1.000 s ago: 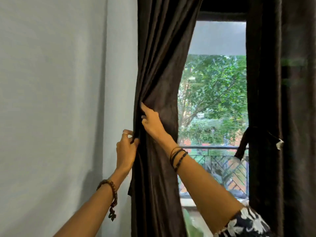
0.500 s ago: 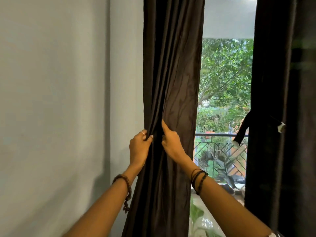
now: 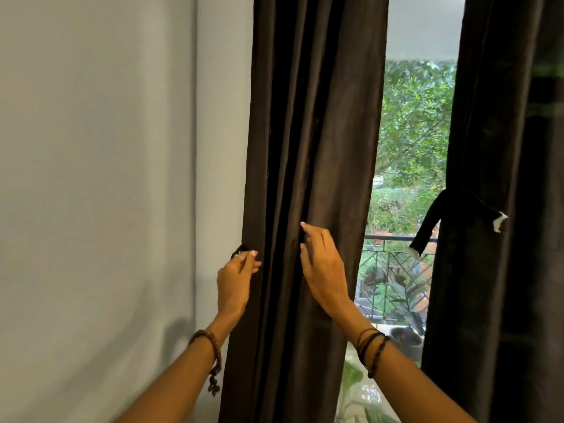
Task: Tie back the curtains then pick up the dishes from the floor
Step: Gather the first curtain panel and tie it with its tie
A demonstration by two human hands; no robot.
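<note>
A dark brown left curtain hangs gathered beside the wall. My left hand pinches a dark strap at the curtain's left edge, at about waist height of the frame. My right hand lies on the curtain's front folds with straight fingers, a short way right of the left hand. The right curtain is bunched and bound by a dark tie-back whose loose end hangs left. No dishes are in view.
A pale grey wall fills the left half. Between the curtains a window shows trees and a balcony railing. A pot and a leafy plant sit low by the window.
The view has dropped and moved closer. My hands have spread apart on the left curtain; the left went to its outer edge and now pinches a dark strap there.
</note>
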